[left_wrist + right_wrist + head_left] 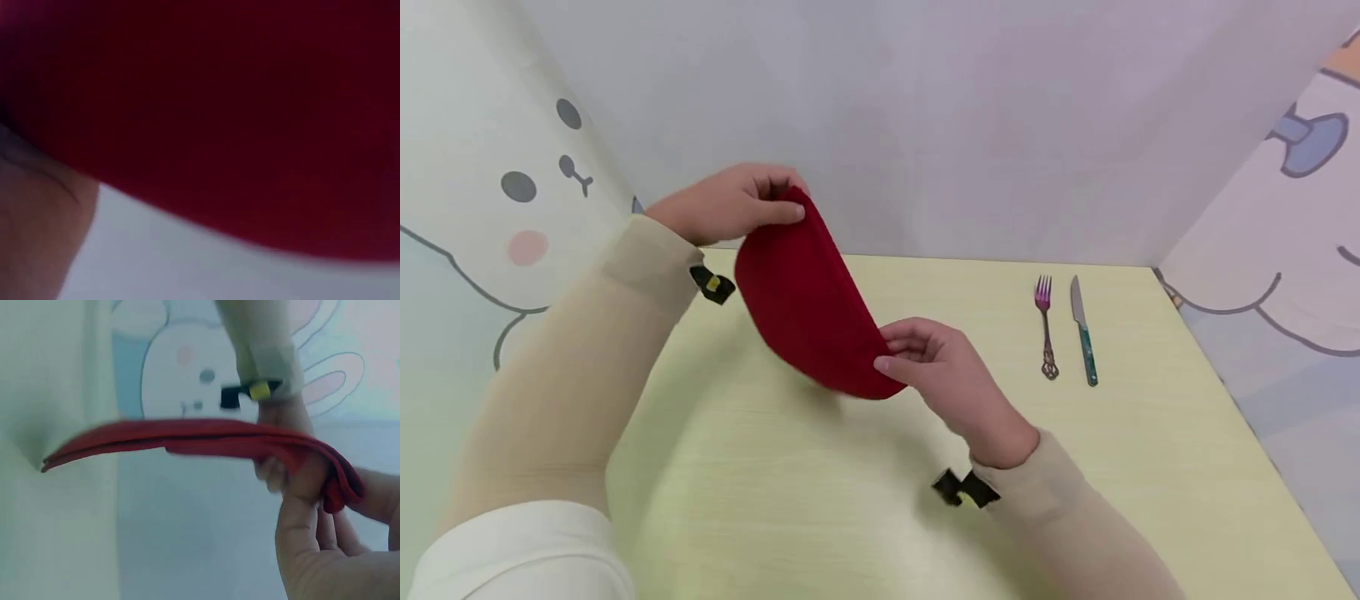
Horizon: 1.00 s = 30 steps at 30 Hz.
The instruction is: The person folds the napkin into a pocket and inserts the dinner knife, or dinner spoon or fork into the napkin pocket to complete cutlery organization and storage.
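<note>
A red folded cloth, half-round in outline, is held up at a slant over the table. At its upper end, the left hand pinches the straight edge between thumb and fingers. Lower down and to the right, the right hand pinches the other corner of that edge. Seen edge-on in the right wrist view, the red cloth shows two layers, with the right hand's fingers around its near end. Red fabric fills most of the left wrist view and hides the left fingertips there.
On the right of the pale wooden table lie a fork and a table knife with a green handle, side by side. A plain wall stands behind, and walls with cartoon drawings flank both sides.
</note>
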Motion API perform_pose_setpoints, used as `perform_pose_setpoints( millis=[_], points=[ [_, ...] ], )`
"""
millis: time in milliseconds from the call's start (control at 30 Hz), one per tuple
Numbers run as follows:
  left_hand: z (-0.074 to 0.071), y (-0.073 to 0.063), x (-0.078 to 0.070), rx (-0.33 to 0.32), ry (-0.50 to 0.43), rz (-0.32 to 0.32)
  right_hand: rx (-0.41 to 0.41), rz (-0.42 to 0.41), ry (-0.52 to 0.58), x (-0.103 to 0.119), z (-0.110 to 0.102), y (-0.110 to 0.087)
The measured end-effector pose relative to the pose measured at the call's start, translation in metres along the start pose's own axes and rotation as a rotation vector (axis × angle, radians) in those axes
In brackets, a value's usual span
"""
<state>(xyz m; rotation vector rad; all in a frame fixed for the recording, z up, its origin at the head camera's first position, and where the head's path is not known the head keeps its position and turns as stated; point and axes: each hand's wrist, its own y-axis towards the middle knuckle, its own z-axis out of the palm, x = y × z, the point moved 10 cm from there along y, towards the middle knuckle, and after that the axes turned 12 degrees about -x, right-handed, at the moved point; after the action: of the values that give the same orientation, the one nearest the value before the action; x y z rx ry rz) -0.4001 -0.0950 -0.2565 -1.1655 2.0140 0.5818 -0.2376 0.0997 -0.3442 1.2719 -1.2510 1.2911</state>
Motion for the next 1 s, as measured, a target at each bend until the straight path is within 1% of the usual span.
perform_pose_setpoints(
  millis=[33,67,100,133,200,233,300,333,400,433,533,667,800,900,1000],
  points=[
    [0.001,0.003,-0.003,0.033,0.045,0.000,0.009,0.062,0.113,-0.007,0.006,-0.002],
    [0.005,0.007,-0.005,0.073,0.094,-0.002,0.017,0.124,0.209,-0.016,0.012,-0.004],
    [0.013,0.013,-0.003,0.125,0.144,0.002,0.022,0.184,0.284,-0.027,0.017,-0.006],
    [0.024,0.019,0.001,0.180,0.187,0.004,0.023,0.241,0.340,-0.038,0.020,-0.008],
    [0.055,0.032,0.015,0.282,0.234,0.002,0.009,0.338,0.400,-0.062,0.024,-0.013],
    [0.072,0.038,0.024,0.325,0.232,-0.017,0.000,0.377,0.418,-0.074,0.024,-0.015],
    [0.104,0.047,0.044,0.379,0.215,-0.059,-0.029,0.439,0.448,-0.096,0.022,-0.018],
    [0.117,0.050,0.053,0.386,0.199,-0.090,-0.045,0.456,0.461,-0.105,0.021,-0.018],
    [0.137,0.056,0.068,0.375,0.173,-0.135,-0.077,0.478,0.474,-0.118,0.016,-0.017],
    [0.145,0.058,0.074,0.362,0.159,-0.152,-0.092,0.485,0.473,-0.124,0.014,-0.017],
    [0.162,0.066,0.079,0.313,0.159,-0.156,-0.126,0.489,0.457,-0.133,0.004,-0.015],
    [0.176,0.076,0.079,0.261,0.191,-0.134,-0.169,0.473,0.403,-0.138,-0.007,-0.013],
    [0.187,0.084,0.079,0.212,0.219,-0.123,-0.272,0.390,0.276,-0.137,-0.020,-0.010],
    [0.194,0.089,0.081,0.179,0.220,-0.140,-0.344,0.329,0.161,-0.136,-0.029,-0.008],
    [0.200,0.092,0.084,0.160,0.219,-0.162,-0.349,0.318,0.062,-0.136,-0.034,-0.008]
  ],
)
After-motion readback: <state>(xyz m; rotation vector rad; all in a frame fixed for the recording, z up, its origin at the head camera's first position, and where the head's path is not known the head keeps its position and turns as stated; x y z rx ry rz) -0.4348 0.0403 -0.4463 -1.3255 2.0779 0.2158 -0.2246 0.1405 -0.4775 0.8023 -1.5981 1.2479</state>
